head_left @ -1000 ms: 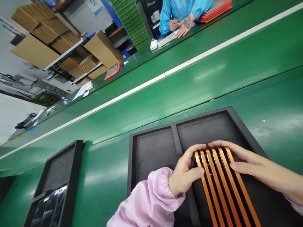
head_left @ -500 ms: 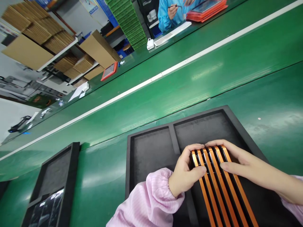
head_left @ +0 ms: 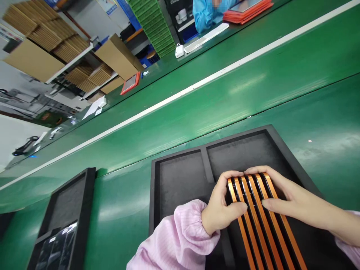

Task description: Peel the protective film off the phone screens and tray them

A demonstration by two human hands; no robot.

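Observation:
A row of several slim, black devices with orange edges [head_left: 262, 213] and rounded corners stands on edge, pressed side by side; they look like phones or tablets, but the kind is unclear. My left hand [head_left: 225, 204] wraps round the row's far left end, its thumb lying on the top edges. From the right, my right hand [head_left: 284, 197] grips the same row, fingers over the far end and thumb on the edges. Beneath the row lies a black compartmented tray [head_left: 206, 165]. The near end of the row runs out of the picture.
Another black tray [head_left: 88, 202], at left, holds glossy dark panels [head_left: 57, 247]. Across the green table [head_left: 126, 195] runs a white strip [head_left: 180, 93]. Beyond it are a stack of red-edged panels [head_left: 247, 13], a white adapter [head_left: 179, 51] and a co-worker's blue sleeve [head_left: 200, 17].
My hands keep their grip on the row, with hardly any movement. The view has shifted slightly. Across the table, the co-worker's hand with the thin tool no longer shows clearly.

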